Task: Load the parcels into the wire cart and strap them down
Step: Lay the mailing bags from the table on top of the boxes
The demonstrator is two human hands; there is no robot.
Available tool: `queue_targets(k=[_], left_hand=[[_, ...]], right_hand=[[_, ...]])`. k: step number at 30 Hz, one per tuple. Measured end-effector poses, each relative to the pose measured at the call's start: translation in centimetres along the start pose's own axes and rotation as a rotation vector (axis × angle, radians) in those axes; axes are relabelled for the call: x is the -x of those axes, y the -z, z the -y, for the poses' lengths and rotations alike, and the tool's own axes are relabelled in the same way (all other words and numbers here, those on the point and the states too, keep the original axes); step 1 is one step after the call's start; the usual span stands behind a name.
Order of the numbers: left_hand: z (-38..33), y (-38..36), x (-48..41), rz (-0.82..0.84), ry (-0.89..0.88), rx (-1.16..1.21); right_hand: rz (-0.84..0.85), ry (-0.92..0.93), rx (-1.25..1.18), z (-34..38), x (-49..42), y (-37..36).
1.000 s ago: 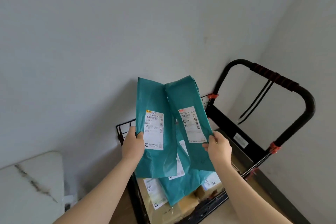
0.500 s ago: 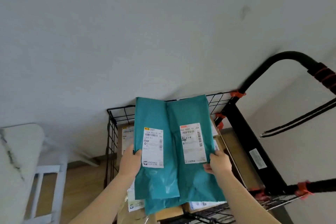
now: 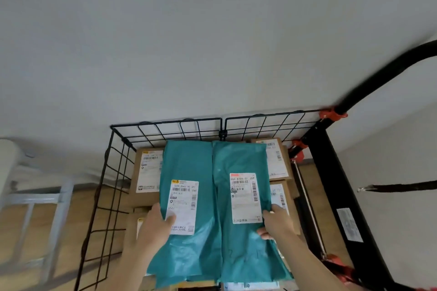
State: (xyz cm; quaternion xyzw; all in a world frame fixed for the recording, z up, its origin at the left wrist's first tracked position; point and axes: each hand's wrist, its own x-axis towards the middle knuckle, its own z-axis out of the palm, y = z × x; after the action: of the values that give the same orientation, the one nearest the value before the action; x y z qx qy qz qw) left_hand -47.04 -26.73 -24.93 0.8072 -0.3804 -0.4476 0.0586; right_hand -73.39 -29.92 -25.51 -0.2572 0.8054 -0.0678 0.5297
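**Two teal parcels held in the cart**

The left hand [image 3: 156, 224] grips the left teal parcel [image 3: 186, 165], thumb on its label. The right hand [image 3: 276, 222] grips the right teal parcel [image 3: 238, 158]. Both parcels lie side by side over cardboard boxes [image 3: 147, 192] inside the wire cart [image 3: 222, 133].

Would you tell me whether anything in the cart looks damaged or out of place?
Nothing stands out. The left teal mailer and right teal mailer are held straight, side by side over the cardboard boxes in the wire cart, by the left hand and right hand.
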Motion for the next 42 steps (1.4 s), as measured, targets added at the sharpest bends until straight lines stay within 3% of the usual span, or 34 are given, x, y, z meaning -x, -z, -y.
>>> queue_targets(k=[5,7,11,16,31,42], left_hand=[[0.0,-0.2,-0.8,0.009,-0.040,-0.256],[-0.3,-0.2,-0.9,0.007,-0.054,-0.386],[-1.0,-0.1,-0.8,0.008,-0.067,-0.516],[-1.6,1.0,-0.4,-0.067,-0.133,-0.691],[-3.5,6.8,3.7,-0.011,-0.429,-0.584],[2.4,15.5,11.9,-0.177,-0.660,-0.336]], right_hand=[[-0.147,0.215,0.158,-0.1,-0.5,-0.6],[-0.127,0.298,0.230,-0.1,-0.4,-0.6],[-0.045,0.344,0.467,0.2,-0.6,-0.5],[-0.092,0.318,0.492,1.0,-0.1,0.1],[-0.080,0.479,0.428,5.4,7.6,-1.0],[-0.036,0.712,0.266,6.2,20.4,-10.2]])
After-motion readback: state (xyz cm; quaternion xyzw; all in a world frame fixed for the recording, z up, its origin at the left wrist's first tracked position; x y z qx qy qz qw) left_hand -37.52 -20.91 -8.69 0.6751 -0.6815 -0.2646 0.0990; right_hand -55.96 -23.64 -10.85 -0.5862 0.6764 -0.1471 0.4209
